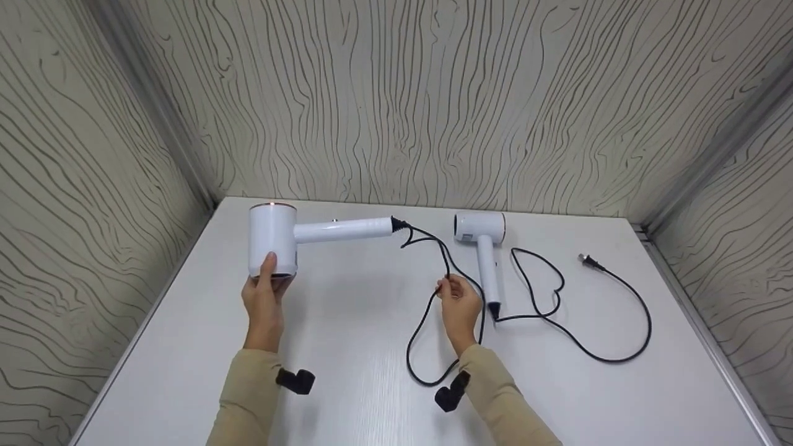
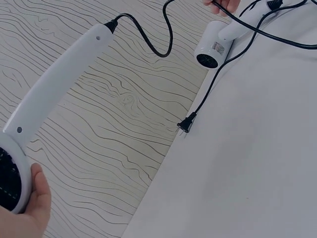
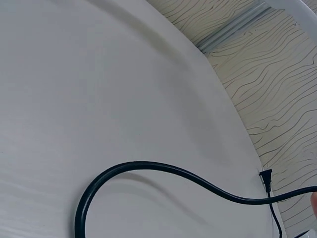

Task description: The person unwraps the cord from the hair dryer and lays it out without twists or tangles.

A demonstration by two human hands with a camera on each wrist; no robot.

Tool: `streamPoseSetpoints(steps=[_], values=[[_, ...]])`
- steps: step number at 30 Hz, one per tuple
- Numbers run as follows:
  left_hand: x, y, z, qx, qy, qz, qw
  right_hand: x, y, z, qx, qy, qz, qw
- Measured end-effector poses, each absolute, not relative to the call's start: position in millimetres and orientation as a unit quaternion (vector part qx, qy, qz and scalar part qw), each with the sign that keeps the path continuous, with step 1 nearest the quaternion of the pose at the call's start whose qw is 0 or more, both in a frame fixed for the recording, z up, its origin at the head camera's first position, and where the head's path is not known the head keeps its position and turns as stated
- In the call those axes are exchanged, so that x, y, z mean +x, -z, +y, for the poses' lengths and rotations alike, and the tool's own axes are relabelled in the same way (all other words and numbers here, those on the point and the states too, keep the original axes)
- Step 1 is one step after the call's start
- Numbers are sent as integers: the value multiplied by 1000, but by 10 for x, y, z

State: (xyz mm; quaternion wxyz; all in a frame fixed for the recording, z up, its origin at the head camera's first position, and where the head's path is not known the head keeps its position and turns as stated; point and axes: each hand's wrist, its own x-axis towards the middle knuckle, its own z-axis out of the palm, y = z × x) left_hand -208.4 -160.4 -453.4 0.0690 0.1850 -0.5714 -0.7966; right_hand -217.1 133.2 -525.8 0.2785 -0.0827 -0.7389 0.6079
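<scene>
A white hair dryer (image 1: 272, 238) with a copper-coloured rim is held in the air by my left hand (image 1: 265, 303), which grips the lower end of its barrel. Its handle points right, level, and a black cord (image 1: 423, 322) runs from the handle's end. My right hand (image 1: 460, 306) pinches that cord between thumb and fingers; below, the cord hangs in a loop. In the left wrist view a two-pin plug (image 2: 186, 123) lies near the table's back edge. Only a fingertip (image 3: 314, 203) of the right hand shows in the right wrist view.
A second white hair dryer (image 1: 488, 260) lies on the white table (image 1: 359, 347), right of my right hand. Its black cord curls to the right and ends in a plug (image 1: 591, 261). Wood-patterned panels (image 1: 396, 105) stand behind and at both sides, with metal rails (image 1: 700, 328) along them.
</scene>
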Motion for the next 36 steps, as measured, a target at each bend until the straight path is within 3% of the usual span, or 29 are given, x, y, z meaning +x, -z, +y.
streamPoseSetpoints(steps=[27,36], values=[[-2166,4983,-1963,240,765,-597,18,-2321,5101,1660,-94,-660,-672,322],[-2172,5122,-2132,268,752,-602,8,-2330,5194,1777,-32,-560,-713,420]])
